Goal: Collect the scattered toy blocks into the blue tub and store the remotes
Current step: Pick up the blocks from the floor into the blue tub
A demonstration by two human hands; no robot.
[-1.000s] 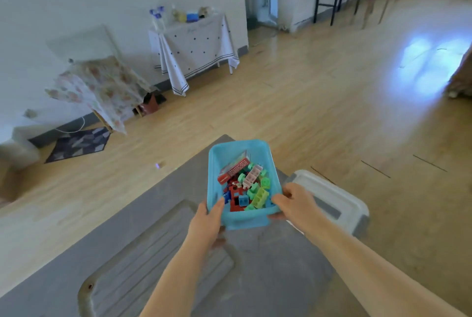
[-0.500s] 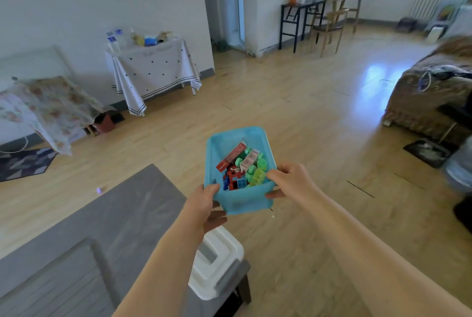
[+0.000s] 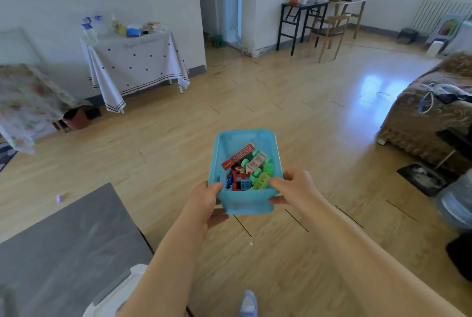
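Observation:
The blue tub (image 3: 237, 141) is held up in the air over the wooden floor, in front of me. Several toy blocks (image 3: 251, 171) in red, green, pink and blue fill its near half, with a red flat box lying among them. My left hand (image 3: 205, 203) grips the tub's near left corner, thumb over the rim. My right hand (image 3: 293, 186) grips the near right corner, thumb on the rim too. No remotes are in sight.
A grey table (image 3: 63, 247) lies at the lower left, with a white stool (image 3: 112, 298) at its corner. A small purple piece (image 3: 59, 198) sits on the floor by the table. A brown sofa (image 3: 429, 117) stands at the right, a cloth-covered side table (image 3: 135, 61) at the back left.
The tub has gone from resting on the grey table to being carried over the open floor. My view has swung right, so the sofa and the far desks came into sight.

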